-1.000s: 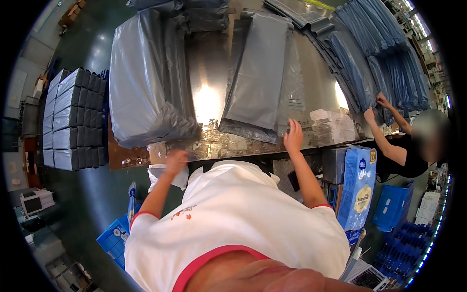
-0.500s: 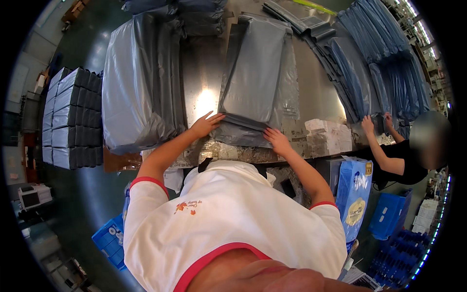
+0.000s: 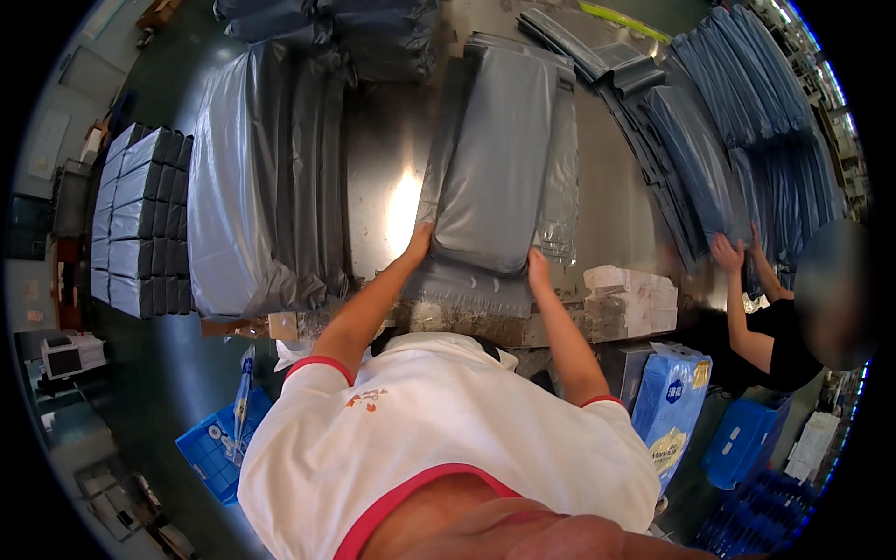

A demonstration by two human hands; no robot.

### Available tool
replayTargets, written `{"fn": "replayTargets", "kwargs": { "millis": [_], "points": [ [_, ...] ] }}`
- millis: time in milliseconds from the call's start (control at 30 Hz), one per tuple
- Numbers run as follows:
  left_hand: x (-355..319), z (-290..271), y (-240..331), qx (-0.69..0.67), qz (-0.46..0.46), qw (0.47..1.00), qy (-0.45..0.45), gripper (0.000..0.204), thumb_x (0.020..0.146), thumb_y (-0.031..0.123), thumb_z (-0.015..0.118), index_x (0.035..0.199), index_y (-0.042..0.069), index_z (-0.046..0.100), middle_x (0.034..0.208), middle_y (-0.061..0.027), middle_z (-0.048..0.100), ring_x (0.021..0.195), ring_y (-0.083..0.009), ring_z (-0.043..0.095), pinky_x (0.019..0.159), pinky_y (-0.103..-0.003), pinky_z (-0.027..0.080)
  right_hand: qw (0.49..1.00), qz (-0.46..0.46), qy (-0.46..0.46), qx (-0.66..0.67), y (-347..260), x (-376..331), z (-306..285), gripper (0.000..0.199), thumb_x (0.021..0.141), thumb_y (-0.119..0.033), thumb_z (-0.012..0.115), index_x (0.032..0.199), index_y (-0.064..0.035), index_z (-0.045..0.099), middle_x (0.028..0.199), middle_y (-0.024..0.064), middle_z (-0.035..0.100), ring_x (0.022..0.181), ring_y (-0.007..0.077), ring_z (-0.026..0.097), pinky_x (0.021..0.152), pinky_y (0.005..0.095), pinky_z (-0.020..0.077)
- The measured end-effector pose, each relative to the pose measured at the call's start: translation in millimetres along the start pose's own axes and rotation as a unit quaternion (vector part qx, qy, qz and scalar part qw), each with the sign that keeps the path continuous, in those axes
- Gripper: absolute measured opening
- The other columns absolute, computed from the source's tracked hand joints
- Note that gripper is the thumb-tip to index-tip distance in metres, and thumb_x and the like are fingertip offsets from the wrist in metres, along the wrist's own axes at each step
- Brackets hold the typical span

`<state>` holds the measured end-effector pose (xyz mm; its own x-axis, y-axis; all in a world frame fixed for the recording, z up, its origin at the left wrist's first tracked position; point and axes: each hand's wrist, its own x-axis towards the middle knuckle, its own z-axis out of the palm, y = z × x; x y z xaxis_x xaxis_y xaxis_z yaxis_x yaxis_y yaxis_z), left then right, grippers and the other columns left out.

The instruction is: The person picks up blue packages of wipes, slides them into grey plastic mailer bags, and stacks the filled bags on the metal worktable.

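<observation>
Grey mailer bag (image 3: 495, 177) now gripped at both near corners, hands moved up.

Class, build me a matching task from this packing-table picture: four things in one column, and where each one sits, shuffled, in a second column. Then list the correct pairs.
Things
1. grey mailer bag
2. blue crate
3. white box
4. stack of dark packets

Places
A. on the floor, lower left
B. on the table, between the left hand and the right hand
C. far left, beyond the table's end
D. at the table's near edge, right of the right hand

Pairs: 1-B, 2-A, 3-D, 4-C
</observation>
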<state>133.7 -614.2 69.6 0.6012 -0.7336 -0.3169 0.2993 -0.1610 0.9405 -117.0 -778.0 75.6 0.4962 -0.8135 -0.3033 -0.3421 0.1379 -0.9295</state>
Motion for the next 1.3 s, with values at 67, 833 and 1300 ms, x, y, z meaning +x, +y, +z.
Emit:
{"fn": "replayTargets", "kwargs": {
  "millis": [67,833,1300],
  "points": [
    [1.8,1.8,3.8,-0.008,-0.103,0.994,0.02,0.045,0.08,0.045,0.041,0.1,0.005,0.046,0.092,-0.0068,0.048,0.083,-0.0166,0.045,0.072,-0.028,0.037,0.997,0.047,0.035,0.055,-12.4,5.2,8.9,0.038,0.082,-0.036,0.043,0.099,-0.0022,0.049,0.091,0.0077,0.052,0.083,0.0178,0.047,0.074,0.0285,0.0359],
    [-305.4,-141.7,287.5,-0.121,0.142,0.978,0.095,0.069,0.069,0.04,0.054,0.12,0.0,0.031,0.113,-0.0117,0.043,0.102,-0.0204,0.042,0.086,-0.03,0.033,0.888,-0.07,-0.359,0.279,-322.0,-200.5,137.3,0.063,0.067,-0.023,0.059,0.118,0.0004,0.031,0.11,0.0125,0.044,0.102,0.0222,0.043,0.087,0.0323,0.0337],
    [-293.0,-341.0,285.9,-0.228,0.049,0.966,0.115,0.059,0.079,0.054,0.034,0.109,0.005,0.047,0.103,-0.0086,0.053,0.094,-0.0226,0.05,0.082,-0.032,0.039,0.945,-0.226,-0.234,-0.04,-322.5,-186.4,347.1,0.08,0.075,-0.06,0.035,0.127,-0.0006,0.02,0.124,0.0208,0.028,0.116,0.033,0.026,0.096,0.0365,0.0176]
  ]
}}
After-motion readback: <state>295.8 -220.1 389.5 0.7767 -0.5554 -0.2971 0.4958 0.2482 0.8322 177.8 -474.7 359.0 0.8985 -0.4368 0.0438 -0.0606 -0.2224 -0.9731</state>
